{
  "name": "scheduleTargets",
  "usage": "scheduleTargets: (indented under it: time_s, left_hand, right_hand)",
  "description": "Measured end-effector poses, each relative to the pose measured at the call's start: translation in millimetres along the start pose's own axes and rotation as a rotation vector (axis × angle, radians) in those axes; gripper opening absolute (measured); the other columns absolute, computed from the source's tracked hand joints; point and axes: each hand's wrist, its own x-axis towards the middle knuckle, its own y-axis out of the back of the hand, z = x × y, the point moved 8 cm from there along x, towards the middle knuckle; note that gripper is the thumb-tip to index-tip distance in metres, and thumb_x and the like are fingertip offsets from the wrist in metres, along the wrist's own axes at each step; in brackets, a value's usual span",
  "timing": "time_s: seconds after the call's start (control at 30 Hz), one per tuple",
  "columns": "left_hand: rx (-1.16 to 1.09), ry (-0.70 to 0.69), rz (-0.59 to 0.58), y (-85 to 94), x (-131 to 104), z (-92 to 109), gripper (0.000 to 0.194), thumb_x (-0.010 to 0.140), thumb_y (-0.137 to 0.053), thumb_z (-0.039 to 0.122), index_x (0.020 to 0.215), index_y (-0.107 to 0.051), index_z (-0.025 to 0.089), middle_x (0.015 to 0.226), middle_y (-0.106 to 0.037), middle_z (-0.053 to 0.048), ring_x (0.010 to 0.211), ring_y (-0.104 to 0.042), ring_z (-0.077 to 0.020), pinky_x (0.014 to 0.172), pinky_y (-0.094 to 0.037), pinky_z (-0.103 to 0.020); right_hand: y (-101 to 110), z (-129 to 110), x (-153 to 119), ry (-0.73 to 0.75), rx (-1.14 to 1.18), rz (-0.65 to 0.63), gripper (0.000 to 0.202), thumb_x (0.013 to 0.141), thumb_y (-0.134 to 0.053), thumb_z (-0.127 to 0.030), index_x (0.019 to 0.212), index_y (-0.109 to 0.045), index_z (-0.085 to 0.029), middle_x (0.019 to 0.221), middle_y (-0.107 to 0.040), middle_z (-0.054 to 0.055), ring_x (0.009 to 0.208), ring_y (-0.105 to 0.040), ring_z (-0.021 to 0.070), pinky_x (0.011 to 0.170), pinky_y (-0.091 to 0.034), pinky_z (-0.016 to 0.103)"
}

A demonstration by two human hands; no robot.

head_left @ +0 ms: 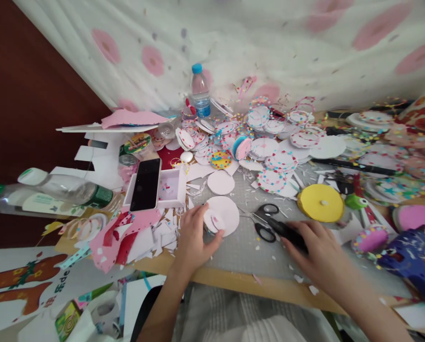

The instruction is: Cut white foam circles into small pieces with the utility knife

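Observation:
My left hand (197,233) grips a round white paper disc (230,209) by its left and lower edge, thumb and fingers curved around it. A small pale pink piece (217,221) lies on the disc. My right hand (315,242) is wrapped around a black long-handled tool (288,233); its tip points left, over a pair of black-handled scissors (265,232). The scissors lie partly open on the grey mat, blades toward the disc. Just beyond my left hand rests another white paper disc (221,182). What end the black tool has is not clear.
Decorated paper discs (279,161) pile up along the back. A yellow round piece (321,203) and a blue glue gun (408,259) lie to the right. A phone (146,185) leans on a white box (173,187); plastic bottles (66,187) lie left, and a water bottle (201,92) stands behind.

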Motion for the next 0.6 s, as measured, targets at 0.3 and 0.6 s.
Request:
scheduleTargets:
  time_s: [0.3, 0.6]
  left_hand:
    - [-0.073, 0.039, 0.161, -6.2, -7.3, 3.2, 0.053, 0.078, -0.051, 0.016, 0.13, -0.042, 0.016, 0.129, -0.053, -0.014, 0.122, -0.045, -0.0289, 0.107, -0.032, -0.049]
    - [-0.011, 0.091, 0.201, -8.8, -5.2, 8.4, 0.05, 0.077, -0.045, 0.012, 0.127, -0.044, 0.016, 0.128, -0.056, -0.013, 0.123, -0.047, -0.0283, 0.112, -0.019, -0.054]
  right_hand:
    - [11.6, 6.2, -1.9, -0.054, 0.152, 0.028, 0.031, 0.093, -0.043, -0.045, 0.1, -0.051, -0.015, 0.088, -0.061, 0.013, 0.08, -0.062, 0.0283, 0.069, -0.051, 0.04]
    - [18.8, -10.7, -6.2, -0.214, 0.386, -0.115, 0.024, 0.094, -0.044, -0.048, 0.097, -0.043, -0.024, 0.064, -0.061, 0.0, 0.046, -0.06, 0.0181, 0.043, -0.045, 0.026]
